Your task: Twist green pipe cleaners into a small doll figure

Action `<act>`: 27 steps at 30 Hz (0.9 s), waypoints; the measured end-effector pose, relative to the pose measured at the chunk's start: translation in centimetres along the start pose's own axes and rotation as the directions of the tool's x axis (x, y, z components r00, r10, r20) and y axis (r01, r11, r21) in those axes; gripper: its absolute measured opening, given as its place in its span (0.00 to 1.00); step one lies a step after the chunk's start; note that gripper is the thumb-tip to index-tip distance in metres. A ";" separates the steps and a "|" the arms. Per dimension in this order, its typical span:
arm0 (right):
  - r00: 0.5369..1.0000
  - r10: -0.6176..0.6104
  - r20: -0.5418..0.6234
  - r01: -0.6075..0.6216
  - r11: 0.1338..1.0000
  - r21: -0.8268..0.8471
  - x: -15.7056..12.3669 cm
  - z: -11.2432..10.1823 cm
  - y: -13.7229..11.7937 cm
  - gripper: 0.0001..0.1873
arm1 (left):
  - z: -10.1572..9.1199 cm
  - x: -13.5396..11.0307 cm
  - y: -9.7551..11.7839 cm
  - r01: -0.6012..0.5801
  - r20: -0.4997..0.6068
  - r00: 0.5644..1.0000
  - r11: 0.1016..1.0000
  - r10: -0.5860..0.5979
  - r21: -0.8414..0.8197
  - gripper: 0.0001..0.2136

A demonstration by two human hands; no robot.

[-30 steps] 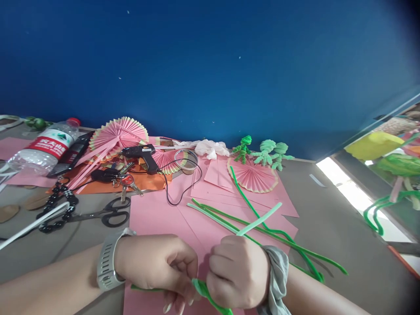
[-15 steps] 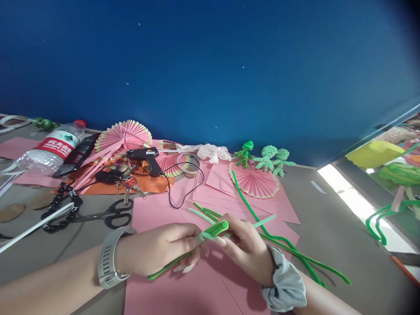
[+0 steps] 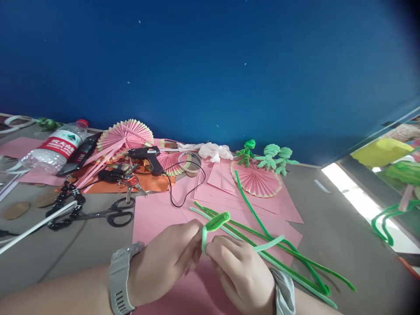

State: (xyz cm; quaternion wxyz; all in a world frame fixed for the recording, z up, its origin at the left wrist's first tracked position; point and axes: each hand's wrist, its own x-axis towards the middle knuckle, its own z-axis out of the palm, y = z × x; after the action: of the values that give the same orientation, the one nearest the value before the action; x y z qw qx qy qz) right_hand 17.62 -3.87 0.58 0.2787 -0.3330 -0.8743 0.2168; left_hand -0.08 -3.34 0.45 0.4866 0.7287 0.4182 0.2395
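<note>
Pipe-cleaner bundle (image 3: 218, 222), bright green, juts up between both grips, clamped in left grip (image 3: 166, 260). Pale-green pipe cleaner (image 3: 204, 239) crosses its base, pinched by right grip (image 3: 241, 269); a pale end pokes out to that grip's right. Loose pipe cleaners (image 3: 248, 200) lie ahead and right of right grip, partly over pink paper (image 3: 154, 214) on tabletop (image 3: 328, 227). Scissors (image 3: 110, 213) and keys (image 3: 131, 180) sit ahead-left of left grip, glue gun (image 3: 153, 158) farther ahead. Twisted green shapes (image 3: 271, 156) stand well ahead of right grip, beside pleated pink fan (image 3: 257, 179).
</note>
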 end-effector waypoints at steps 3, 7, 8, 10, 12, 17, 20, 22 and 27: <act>0.982 0.175 0.070 -0.187 0.942 0.278 0.4 -0.5 0.4 0.10 | -0.7 -0.2 0.4 0.026 0.027 0.999 0.992 -0.023 -0.124 0.12; 0.879 0.085 0.470 -0.368 0.748 0.552 1.4 -2.0 2.1 0.13 | -2.3 0.1 1.5 -0.012 0.343 0.939 0.999 0.027 -0.047 0.11; 0.825 0.047 0.563 -0.415 0.726 0.548 1.6 -2.4 2.6 0.12 | -2.6 0.2 1.8 -0.083 0.445 0.893 0.997 0.069 0.011 0.09; 0.800 0.075 0.595 -0.435 0.755 0.490 2.0 -2.9 3.3 0.11 | -2.9 0.4 2.1 -0.139 0.543 0.837 0.985 0.064 0.099 0.08; 0.784 0.118 0.609 -0.439 0.799 0.410 2.2 -3.0 3.3 0.11 | -2.6 0.5 2.0 -0.121 0.582 0.813 0.982 0.015 0.144 0.08; 0.795 0.182 0.578 -0.273 0.959 0.074 1.7 -2.7 0.8 0.07 | -0.7 0.6 1.2 0.080 0.651 0.755 0.997 -0.071 0.016 0.12; 0.897 0.075 0.435 0.024 0.976 -0.217 0.8 -2.1 -0.7 0.07 | 0.5 1.0 0.6 0.295 0.638 0.752 0.950 -0.166 -0.101 0.13; 0.953 -0.054 0.298 0.170 0.909 -0.381 0.4 -1.9 -1.3 0.08 | 0.9 1.1 0.2 0.351 0.547 0.816 0.911 -0.186 -0.215 0.13; 1.000 -0.029 0.010 0.031 0.950 -0.312 0.5 -2.2 -0.9 0.10 | 0.2 0.9 0.3 0.275 0.306 0.945 0.791 -0.117 -0.546 0.12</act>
State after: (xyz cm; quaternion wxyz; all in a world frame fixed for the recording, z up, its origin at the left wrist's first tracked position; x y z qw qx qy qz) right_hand 18.29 -3.66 2.90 0.2235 -0.3588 -0.9033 0.0726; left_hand 0.71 -2.76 0.58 0.7580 0.5216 0.3321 0.2073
